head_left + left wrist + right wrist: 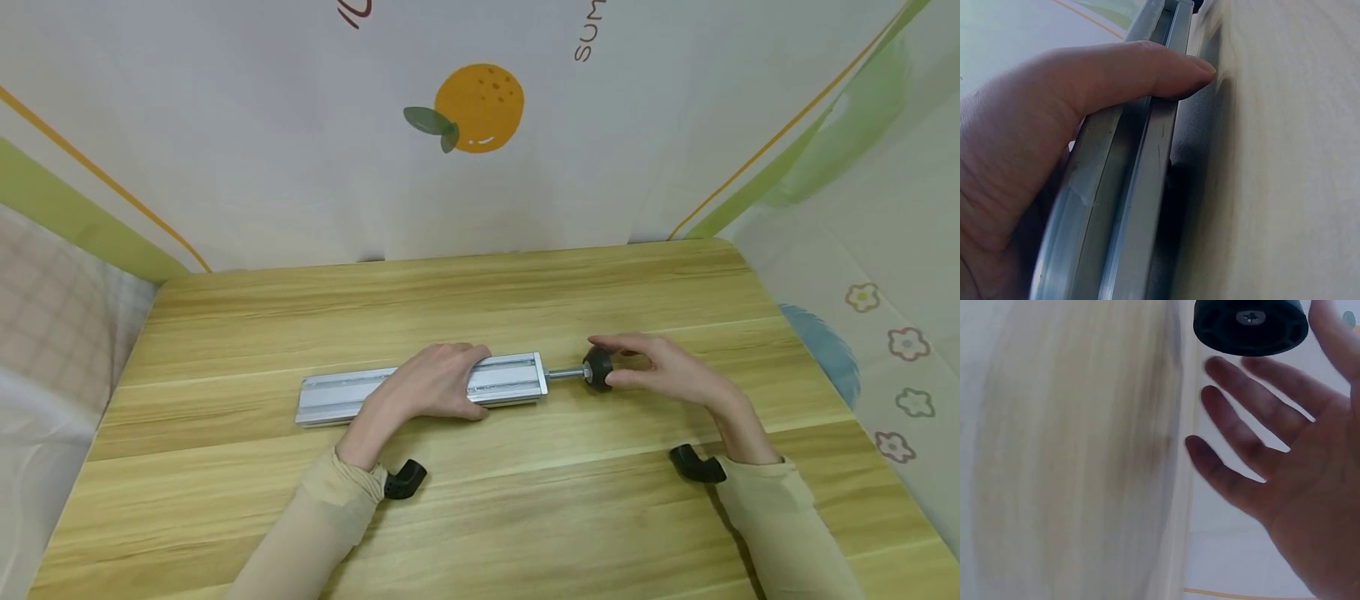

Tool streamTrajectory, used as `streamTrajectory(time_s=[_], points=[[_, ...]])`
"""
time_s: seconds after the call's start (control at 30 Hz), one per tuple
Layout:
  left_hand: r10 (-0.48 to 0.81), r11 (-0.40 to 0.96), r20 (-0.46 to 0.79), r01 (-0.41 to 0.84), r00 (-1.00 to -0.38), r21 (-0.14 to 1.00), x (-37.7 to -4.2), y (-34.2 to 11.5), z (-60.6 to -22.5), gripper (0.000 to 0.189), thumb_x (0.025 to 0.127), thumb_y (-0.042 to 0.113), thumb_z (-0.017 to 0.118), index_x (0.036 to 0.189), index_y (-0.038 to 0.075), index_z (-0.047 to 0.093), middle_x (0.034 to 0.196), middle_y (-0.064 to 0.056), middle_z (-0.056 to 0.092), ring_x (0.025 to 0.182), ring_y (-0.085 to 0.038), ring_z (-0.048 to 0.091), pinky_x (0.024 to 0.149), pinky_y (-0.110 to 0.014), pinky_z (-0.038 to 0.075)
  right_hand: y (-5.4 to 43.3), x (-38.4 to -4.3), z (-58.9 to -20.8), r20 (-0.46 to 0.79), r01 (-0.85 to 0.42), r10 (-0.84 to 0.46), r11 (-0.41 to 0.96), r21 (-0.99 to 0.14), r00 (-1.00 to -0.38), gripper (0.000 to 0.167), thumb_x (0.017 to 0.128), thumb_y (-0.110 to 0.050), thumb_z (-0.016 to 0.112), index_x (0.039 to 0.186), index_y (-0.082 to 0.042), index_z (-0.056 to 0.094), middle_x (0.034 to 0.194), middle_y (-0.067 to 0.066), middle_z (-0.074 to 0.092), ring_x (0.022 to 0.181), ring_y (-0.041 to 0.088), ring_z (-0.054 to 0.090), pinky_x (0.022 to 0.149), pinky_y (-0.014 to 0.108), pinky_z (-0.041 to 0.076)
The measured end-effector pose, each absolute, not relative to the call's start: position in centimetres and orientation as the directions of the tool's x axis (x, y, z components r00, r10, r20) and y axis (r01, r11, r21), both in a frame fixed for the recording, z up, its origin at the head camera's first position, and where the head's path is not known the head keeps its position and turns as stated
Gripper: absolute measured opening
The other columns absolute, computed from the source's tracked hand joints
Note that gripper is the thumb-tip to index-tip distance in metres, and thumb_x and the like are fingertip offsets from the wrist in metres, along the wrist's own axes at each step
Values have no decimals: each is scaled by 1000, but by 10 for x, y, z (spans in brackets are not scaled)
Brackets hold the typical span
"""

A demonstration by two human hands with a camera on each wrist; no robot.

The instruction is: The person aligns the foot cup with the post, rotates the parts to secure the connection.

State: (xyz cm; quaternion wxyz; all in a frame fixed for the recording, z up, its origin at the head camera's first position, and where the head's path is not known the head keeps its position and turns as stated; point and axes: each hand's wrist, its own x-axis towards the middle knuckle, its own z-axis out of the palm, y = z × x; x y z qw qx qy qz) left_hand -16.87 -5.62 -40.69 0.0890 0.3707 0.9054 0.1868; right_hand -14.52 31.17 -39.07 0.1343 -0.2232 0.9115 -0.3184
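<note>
A silver aluminium extrusion (341, 392) with slots along its length lies on the wooden table. My left hand (435, 379) grips it from above near its middle, the thumb (1166, 72) along its near side in the left wrist view. A threaded rod (566, 374) sticks out of the plate at its right end and carries a round black levelling foot (598, 369). At this foot, my right hand (660, 364) pinches the rim between thumb and forefinger. In the right wrist view the other fingers are spread beyond the foot's underside (1250, 331), where a screw head shows.
The wooden table (495, 517) extends around the work. A white printed cloth (300, 150) hangs behind it, and more cloth (900, 333) lies along the right edge. Black curved mounts (405, 480) sit at both wrists.
</note>
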Motion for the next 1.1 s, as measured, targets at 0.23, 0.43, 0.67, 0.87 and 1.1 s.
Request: streamTrajectory(time_s=[0.23, 0.43, 0.67, 0.87, 1.1], points=[[703, 659, -25, 638, -711, 399, -169, -56, -409, 68, 72, 41, 85, 129, 12, 61, 104, 1, 70, 80, -11, 58, 77, -31, 53, 304, -147, -390, -41, -334, -493, 645, -687, -869, 77, 68, -20, 96, 132, -8, 55, 130, 10, 64, 122, 27, 59, 108, 54, 48], [704, 658, -26, 637, -710, 401, -169, -56, -409, 70, 72, 41, 85, 131, 12, 61, 105, 1, 70, 80, -11, 58, 76, -31, 53, 303, -147, -391, -25, -341, -481, 657, -673, -877, 70, 68, -22, 96, 125, -10, 58, 124, 6, 66, 119, 23, 60, 108, 52, 48], [707, 656, -19, 645, -707, 393, -169, -56, -409, 67, 73, 41, 85, 128, 12, 61, 102, 1, 70, 79, -11, 58, 76, -31, 53, 306, -146, -391, -36, -328, -471, 664, -672, -881, 65, 73, -26, 93, 128, -13, 61, 127, 5, 68, 123, 27, 60, 107, 54, 47], [708, 654, -16, 647, -706, 393, -169, -56, -409, 67, 72, 41, 85, 127, 12, 61, 102, 1, 69, 79, -11, 58, 76, -31, 52, 309, -145, -390, -63, -304, -470, 662, -685, -880, 59, 81, -26, 87, 132, -12, 62, 132, 8, 67, 125, 31, 59, 105, 57, 48], [710, 652, -12, 651, -704, 389, -169, -56, -409, 67, 72, 42, 85, 127, 12, 61, 102, 1, 70, 80, -11, 58, 77, -31, 53, 311, -146, -390, -93, -285, -470, 670, -685, -878, 56, 85, -26, 84, 135, -15, 60, 132, 2, 68, 122, 21, 60, 99, 49, 52]])
